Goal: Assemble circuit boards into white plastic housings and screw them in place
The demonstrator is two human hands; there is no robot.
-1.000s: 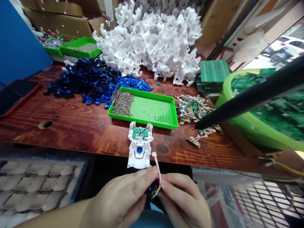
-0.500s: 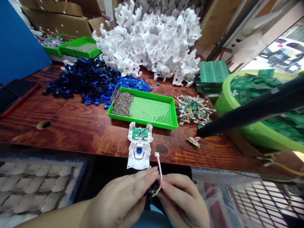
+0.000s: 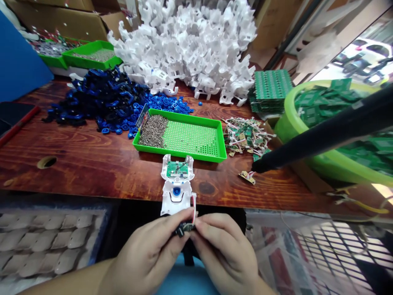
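Observation:
Between my two hands, just off the table's front edge, is a small dark part with a circuit board (image 3: 183,228), from which a red and white cable with a white plug (image 3: 194,201) rises. My left hand (image 3: 153,246) is closed on the dark part from the left, thumb and fingers pinching it. My right hand (image 3: 224,246) pinches its right end near the cable. Just beyond them lies a white plastic shell (image 3: 172,203) with a blue round piece in it. Touching it at the far side is another white shell holding a green circuit board (image 3: 177,169).
A green tray (image 3: 181,157) with metal screws (image 3: 153,131) stands mid-table. Behind it are blue and black parts (image 3: 95,96) and a heap of white shells (image 3: 190,45). Cabled boards (image 3: 245,137), a black pole (image 3: 307,139) and a light-green basin (image 3: 288,119) are on the right.
Both hands have shifted slightly left, and the dark part has turned between the fingers. Its cable now stands more upright, beside the white shell. The camera view has shifted a little.

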